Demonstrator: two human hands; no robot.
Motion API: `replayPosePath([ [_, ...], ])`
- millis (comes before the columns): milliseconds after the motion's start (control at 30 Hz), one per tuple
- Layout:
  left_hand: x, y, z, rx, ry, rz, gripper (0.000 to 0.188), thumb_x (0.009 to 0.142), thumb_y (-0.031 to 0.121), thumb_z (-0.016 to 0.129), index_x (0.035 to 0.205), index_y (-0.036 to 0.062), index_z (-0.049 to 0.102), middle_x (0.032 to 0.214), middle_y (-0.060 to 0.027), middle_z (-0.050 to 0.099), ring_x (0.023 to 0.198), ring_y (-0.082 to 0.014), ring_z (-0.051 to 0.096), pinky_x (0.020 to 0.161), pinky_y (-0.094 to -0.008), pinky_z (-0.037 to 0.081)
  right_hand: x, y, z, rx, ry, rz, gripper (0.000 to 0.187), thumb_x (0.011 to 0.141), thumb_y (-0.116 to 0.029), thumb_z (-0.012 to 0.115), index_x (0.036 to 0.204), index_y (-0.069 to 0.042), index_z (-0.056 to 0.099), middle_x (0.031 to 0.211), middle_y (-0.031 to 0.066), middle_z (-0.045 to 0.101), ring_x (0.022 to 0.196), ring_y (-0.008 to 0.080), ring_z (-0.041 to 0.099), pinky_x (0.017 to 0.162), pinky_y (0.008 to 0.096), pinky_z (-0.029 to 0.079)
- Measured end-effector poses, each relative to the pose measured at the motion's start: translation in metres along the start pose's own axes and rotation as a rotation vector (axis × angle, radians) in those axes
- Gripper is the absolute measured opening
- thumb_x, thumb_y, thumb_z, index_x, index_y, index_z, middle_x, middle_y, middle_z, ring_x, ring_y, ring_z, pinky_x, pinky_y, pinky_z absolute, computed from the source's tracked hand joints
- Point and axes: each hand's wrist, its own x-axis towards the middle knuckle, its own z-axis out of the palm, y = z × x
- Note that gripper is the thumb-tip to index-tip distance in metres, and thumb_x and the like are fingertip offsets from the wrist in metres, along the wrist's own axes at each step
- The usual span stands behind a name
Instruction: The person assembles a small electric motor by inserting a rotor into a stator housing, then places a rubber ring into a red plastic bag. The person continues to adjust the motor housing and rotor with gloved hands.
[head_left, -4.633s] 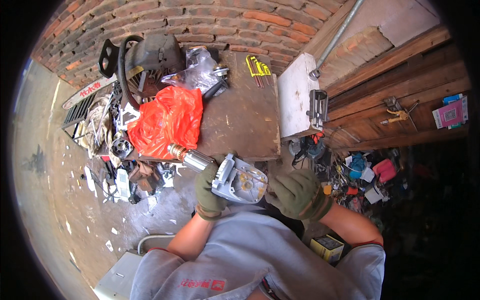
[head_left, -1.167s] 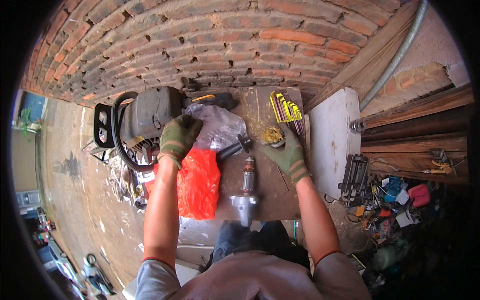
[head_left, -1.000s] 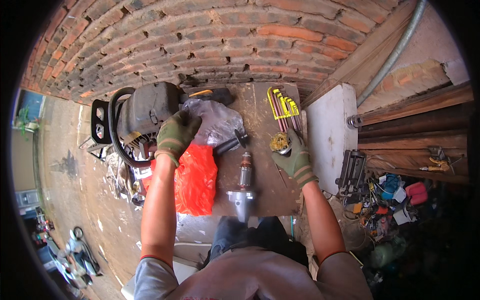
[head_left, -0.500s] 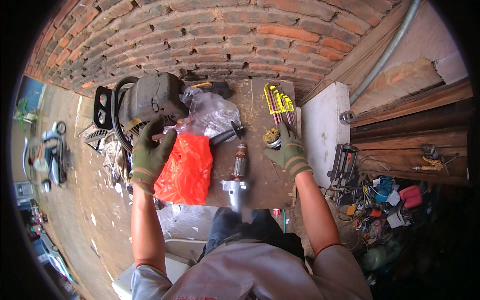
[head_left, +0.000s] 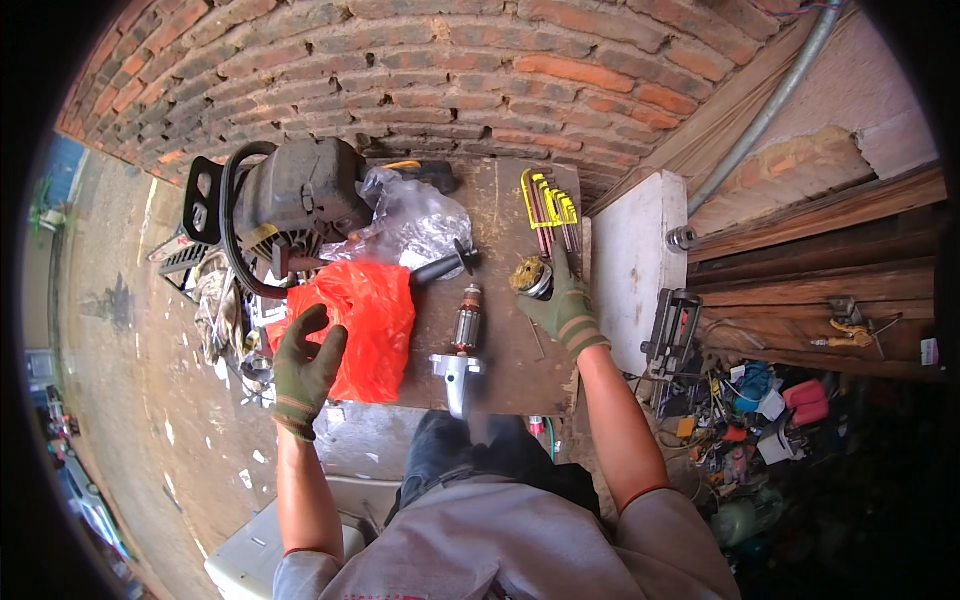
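Observation:
In my gloved right hand [head_left: 568, 312] is a round metal part [head_left: 529, 276] coated in yellow-brown grease, gripped between thumb and fingers at the table's right side. My gloved left hand [head_left: 308, 368] is open, fingers curved and apart, over the near left edge of a red plastic bag [head_left: 372, 330]. Between the hands lies a motor armature [head_left: 466, 326], joined to a silver metal housing [head_left: 457, 371] near the front edge. A black side handle [head_left: 444, 266] rests beyond it. A yellow holder of hex keys [head_left: 546, 205] lies just past my right hand.
A dark, dirty machine [head_left: 305, 190] with a black hose stands at the back left, beside a clear plastic bag [head_left: 425, 222]. A thin rod [head_left: 537, 340] lies near my right hand. A brick wall [head_left: 450, 90] closes the far side. Clutter [head_left: 760, 410] covers the ground at right.
My left hand has come down and nearer, from beside the machine to the red bag's near edge. The greasy part has tilted in my right hand. The whole view has shifted slightly.

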Motion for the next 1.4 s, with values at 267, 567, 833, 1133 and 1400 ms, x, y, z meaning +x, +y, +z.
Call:
replayPosePath([
  [267, -0.019, -0.006, -0.011, 0.001, 0.056, -0.028, 0.050, 0.092, 0.023, 0.077, 0.133, -0.0023, 0.062, 0.118, -0.0114, 0.069, 0.084, -0.0120, 0.065, 0.074, -0.0284, 0.054, 0.006, 0.018, 0.004, -0.099, 0.009, -0.151, 0.116, 0.069, -0.026, 0.090, 0.158, 0.006, 0.022, 0.149, 0.0301, 0.048, 0.138, 0.0380, 0.050, 0.114, 0.0405, 0.041],
  [567, -0.058, -0.049, -0.013, 0.110, 0.061, -0.146, 0.053, 0.094, 0.022, 0.075, 0.140, 0.0033, 0.057, 0.133, -0.0134, 0.065, 0.087, -0.0156, 0.069, 0.078, -0.0297, 0.056, 0.000, 0.001, -0.009, -0.028, -0.059, -0.043, 0.117, 0.067, -0.027, 0.091, 0.158, 0.002, 0.024, 0.143, 0.0306, 0.053, 0.131, 0.0397, 0.056, 0.109, 0.0396, 0.046],
  [833, -0.077, -0.065, 0.050, 0.456, -0.339, 0.152, 0.055, 0.093, 0.023, 0.065, 0.144, 0.0101, 0.051, 0.147, -0.0237, 0.051, 0.112, -0.0440, 0.065, 0.094, -0.0489, 0.055, -0.017, -0.011, -0.025, -0.110, 0.174, -0.015, 0.083, 0.081, -0.011, 0.080, 0.150, 0.004, 0.038, 0.134, 0.0203, 0.062, 0.121, 0.0262, 0.063, 0.106, 0.0398, 0.048],
  [1133, -0.092, -0.068, 0.055, 0.499, -0.532, 0.143, 0.056, 0.096, 0.035, 0.059, 0.148, 0.0151, 0.048, 0.149, -0.0241, 0.049, 0.104, -0.0446, 0.067, 0.090, -0.0507, 0.055, -0.029, -0.200, 0.102, -0.408, 0.064, -0.829, 0.054, 0.085, -0.032, 0.075, 0.129, -0.004, 0.063, 0.108, 0.0167, 0.068, 0.096, 0.0368, 0.066, 0.088, 0.0490, 0.050],
  [1400, -0.067, -0.029, -0.018, 0.110, -0.410, -0.269, 0.033, 0.095, 0.030, 0.067, 0.116, 0.0048, 0.071, 0.101, -0.0204, 0.074, 0.090, -0.0323, 0.074, 0.079, -0.0442, 0.057, -0.022, -0.160, 0.134, -0.632, -0.393, -1.163, 0.031, 0.084, -0.018, 0.057, 0.113, -0.011, 0.069, 0.100, 0.0074, 0.065, 0.098, 0.0262, 0.062, 0.093, 0.0460, 0.046],
])
